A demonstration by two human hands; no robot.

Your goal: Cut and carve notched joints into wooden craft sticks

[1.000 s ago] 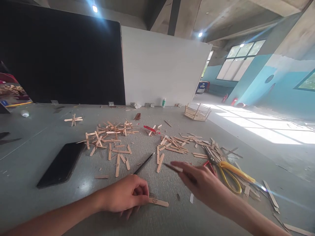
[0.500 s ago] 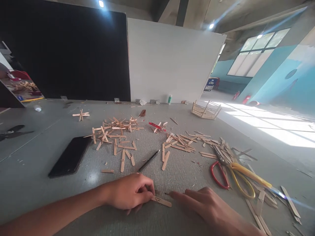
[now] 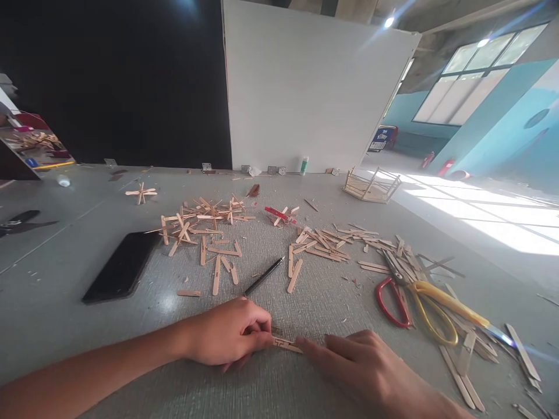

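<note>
My left hand (image 3: 233, 334) is closed, pinching the left end of a wooden craft stick (image 3: 286, 344) with dark lines marked on it. The stick is held low over the table and juts out to the right. My right hand (image 3: 364, 364) is open, its index finger stretched out so that the tip meets the stick's right end. The thumb of that hand is hidden. A black pen (image 3: 264, 276) lies just beyond my left hand. Cut craft sticks (image 3: 217, 274) are laid out farther up the table.
A phone (image 3: 122, 266) lies at left. Red-and-yellow-handled scissors (image 3: 395, 291), a yellow cutter (image 3: 454, 304) and piled stick scraps (image 3: 325, 244) are at right. Behind stand a stick frame (image 3: 371, 186), a glue bottle (image 3: 304, 165) and a white panel (image 3: 305, 87).
My right index finger has moved left onto the stick's end, where before there was a gap. My left hand keeps its pinch. The view has tilted slightly down.
</note>
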